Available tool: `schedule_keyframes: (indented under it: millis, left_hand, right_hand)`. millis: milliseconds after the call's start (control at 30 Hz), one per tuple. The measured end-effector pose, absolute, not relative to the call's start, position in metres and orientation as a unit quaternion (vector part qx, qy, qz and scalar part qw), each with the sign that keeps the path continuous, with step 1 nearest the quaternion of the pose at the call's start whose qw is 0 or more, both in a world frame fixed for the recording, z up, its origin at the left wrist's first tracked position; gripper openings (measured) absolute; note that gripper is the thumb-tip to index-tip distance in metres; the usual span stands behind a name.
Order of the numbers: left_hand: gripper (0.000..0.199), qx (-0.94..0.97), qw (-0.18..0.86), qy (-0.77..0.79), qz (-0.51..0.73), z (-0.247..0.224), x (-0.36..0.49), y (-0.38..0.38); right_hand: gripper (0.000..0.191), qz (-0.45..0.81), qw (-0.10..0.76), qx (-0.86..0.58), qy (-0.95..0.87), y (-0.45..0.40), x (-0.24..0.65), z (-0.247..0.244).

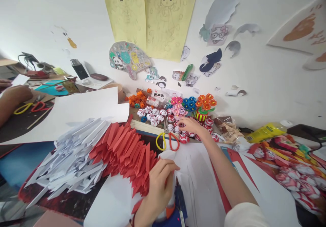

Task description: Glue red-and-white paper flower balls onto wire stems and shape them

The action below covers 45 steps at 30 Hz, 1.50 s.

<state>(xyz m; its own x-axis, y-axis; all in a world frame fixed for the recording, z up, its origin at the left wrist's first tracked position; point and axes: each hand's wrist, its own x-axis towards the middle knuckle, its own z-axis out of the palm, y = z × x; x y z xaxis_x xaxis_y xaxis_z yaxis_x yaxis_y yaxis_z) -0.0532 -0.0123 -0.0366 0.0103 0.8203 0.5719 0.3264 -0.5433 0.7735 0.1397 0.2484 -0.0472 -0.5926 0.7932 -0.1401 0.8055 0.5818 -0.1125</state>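
My right hand (189, 125) reaches to the back of the table, its fingers on the red-and-white folded paper balls (184, 137); what it grips, if anything, is hidden. Nearer to me, my left hand (161, 179) is raised with curled fingers beside the dark tip of a blue glue gun (179, 196); whether something sits between its fingers does not show. Scissors (166, 137) with a yellow and a red handle lie between the hands and the balls. Left of my left hand spread folded red paper strips (124, 149) and folded white strips (73, 155).
White sheets (196, 172) lie in front of me. Behind are white paper balls (152, 115) and a striped pot (201, 116) of orange flowers. More balls (297, 183) lie at right. Another person's hand (19, 93) holds paper at far left, near scissors (30, 107).
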Motion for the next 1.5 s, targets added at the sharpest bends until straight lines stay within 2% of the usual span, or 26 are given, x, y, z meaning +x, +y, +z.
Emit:
schedule_keyframes:
  millis: [100, 233, 433, 567, 733, 1300, 1400, 1500]
  left_hand:
    - [0.031, 0.678, 0.217, 0.424, 0.559, -0.035, -0.053, -0.012]
    - [0.032, 0.682, 0.222, 0.425, 0.553, -0.036, -0.052, -0.012]
    - [0.032, 0.683, 0.225, 0.424, 0.550, -0.038, -0.053, -0.012]
    - [0.032, 0.687, 0.228, 0.425, 0.544, -0.039, -0.053, -0.012]
    - [0.031, 0.686, 0.228, 0.425, 0.545, -0.042, -0.054, -0.012]
    - [0.033, 0.697, 0.222, 0.421, 0.536, -0.039, -0.053, -0.011]
    - [0.033, 0.698, 0.221, 0.421, 0.535, -0.041, -0.053, -0.011]
    - [0.033, 0.699, 0.221, 0.423, 0.533, -0.042, -0.053, -0.011]
  right_hand:
    - [0.027, -0.085, 0.009, 0.471, 0.878, 0.248, 0.149, -0.047]
    - [0.032, -0.077, -0.020, 0.463, 0.883, 0.243, 0.144, -0.049]
    - [0.039, -0.095, 0.036, 0.413, 0.905, 0.243, 0.122, -0.052]
    - [0.036, -0.098, 0.078, 0.415, 0.901, 0.252, 0.119, -0.052]
    - [0.032, -0.100, 0.083, 0.411, 0.902, 0.254, 0.128, -0.054]
    - [0.026, -0.191, -0.058, 0.430, 0.880, 0.262, 0.143, -0.069]
    - [0.032, -0.200, -0.062, 0.429, 0.879, 0.263, 0.145, -0.071]
    - [0.048, -0.207, -0.045, 0.423, 0.881, 0.261, 0.146, -0.072]
